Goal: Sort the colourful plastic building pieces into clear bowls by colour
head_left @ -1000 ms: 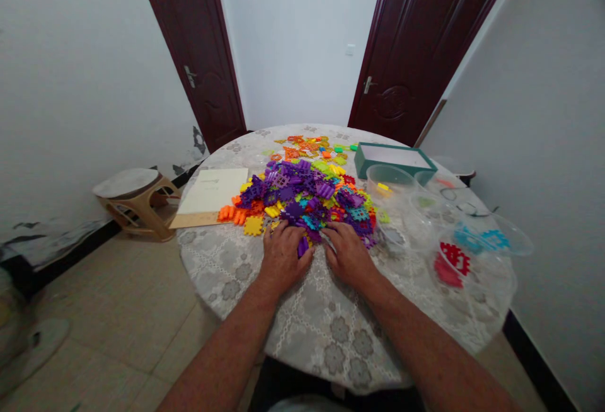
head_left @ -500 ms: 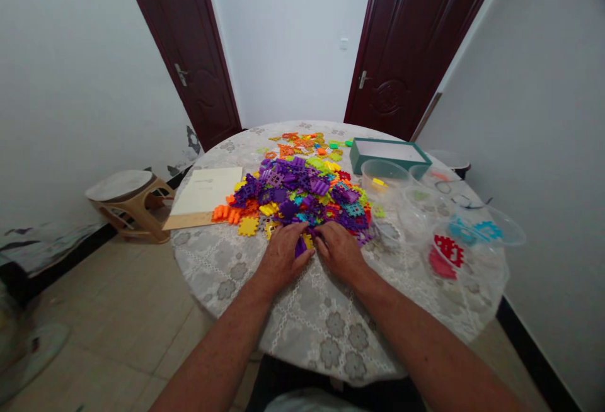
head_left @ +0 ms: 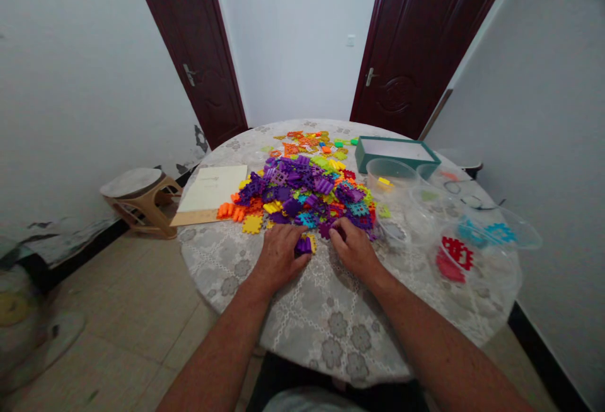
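Observation:
My left hand (head_left: 282, 253) is closed round a small assembly in front of the pile. It is made of a purple ridged plastic building piece (head_left: 303, 246) with a yellow notched piece (head_left: 313, 243) at its right end. My right hand (head_left: 353, 247), fingers curled, pinches a flat purple building piece (head_left: 324, 230) at the pile's near edge; the fingertips partly cover it. Just beyond both hands rises a heap of interlocking plastic pieces (head_left: 302, 179), mostly purple, with yellow, blue, red, green and orange ones mixed in.
At the left lies an open book or pad (head_left: 215, 188). A green box (head_left: 399, 150) stands at the back right, near clear plastic tubs (head_left: 390, 179). Red pieces (head_left: 456, 257) and blue pieces (head_left: 489, 232) are in containers at the right. A stool (head_left: 142, 201) stands left of the round table.
My right hand has moved right, away from my left hand, to the heap's near edge. My left hand keeps the purple and yellow assembly. The whole view has shifted slightly.

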